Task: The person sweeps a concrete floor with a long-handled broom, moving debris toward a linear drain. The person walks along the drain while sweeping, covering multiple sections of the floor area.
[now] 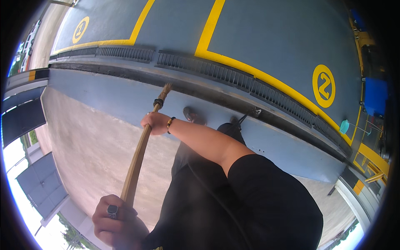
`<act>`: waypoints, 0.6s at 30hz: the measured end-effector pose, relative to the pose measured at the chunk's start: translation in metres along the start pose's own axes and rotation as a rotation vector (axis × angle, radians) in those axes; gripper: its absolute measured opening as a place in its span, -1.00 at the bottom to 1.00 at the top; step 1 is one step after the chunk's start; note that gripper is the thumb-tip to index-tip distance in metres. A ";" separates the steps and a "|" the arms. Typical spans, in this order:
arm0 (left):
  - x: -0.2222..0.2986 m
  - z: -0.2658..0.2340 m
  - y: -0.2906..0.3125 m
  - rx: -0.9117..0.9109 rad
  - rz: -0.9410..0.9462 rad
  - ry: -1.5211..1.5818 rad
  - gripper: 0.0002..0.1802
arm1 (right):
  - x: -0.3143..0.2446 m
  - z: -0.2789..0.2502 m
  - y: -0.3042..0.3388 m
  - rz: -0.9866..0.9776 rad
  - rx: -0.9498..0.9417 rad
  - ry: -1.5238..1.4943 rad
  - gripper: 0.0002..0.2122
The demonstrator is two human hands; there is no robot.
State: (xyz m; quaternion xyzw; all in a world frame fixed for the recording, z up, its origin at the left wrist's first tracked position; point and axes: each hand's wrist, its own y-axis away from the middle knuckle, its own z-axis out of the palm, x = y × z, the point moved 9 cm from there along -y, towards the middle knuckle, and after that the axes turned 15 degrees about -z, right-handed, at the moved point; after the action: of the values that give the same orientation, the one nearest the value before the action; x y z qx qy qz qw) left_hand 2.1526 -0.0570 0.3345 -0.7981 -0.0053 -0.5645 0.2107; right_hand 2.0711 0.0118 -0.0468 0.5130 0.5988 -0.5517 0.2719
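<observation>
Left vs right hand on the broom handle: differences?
The left hand shows a dark-faced ring; the right hand has a bracelet at its wrist. The left hand looks larger in view than the right hand. The right hand sits nearer the bristles than the left. Both grip the handle.

Counted two bare hands (pixel 118 225) (pixel 155 123): one left, one right. Tallied one long wooden-handled straw broom (pixel 137 162), one square dark-faced metal ring (pixel 112 211), one dark beaded bracelet (pixel 169 125). Logged also two yellow painted circles (pixel 315 86) (pixel 74 31) on grey floor (pixel 266 37), one turquoise long-handled dustpan (pixel 344 126).
</observation>
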 end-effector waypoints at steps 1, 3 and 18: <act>-0.013 -0.003 -0.009 -0.034 -0.041 -0.002 -0.64 | 0.012 0.002 -0.006 0.015 0.046 -0.017 -0.87; -0.029 0.008 -0.043 -0.167 -0.074 0.014 -0.65 | 0.030 -0.005 -0.023 0.020 0.135 -0.028 -0.89; -0.031 0.059 -0.113 -0.108 -0.213 -0.332 -0.62 | 0.033 -0.088 -0.041 -0.033 0.705 -0.004 -0.87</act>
State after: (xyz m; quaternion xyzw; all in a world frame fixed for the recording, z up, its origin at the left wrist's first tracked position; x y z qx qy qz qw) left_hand 2.1665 0.0734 0.3272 -0.8853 -0.0939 -0.4437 0.1028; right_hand 2.0439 0.1104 -0.0396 0.5643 0.3793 -0.7299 0.0702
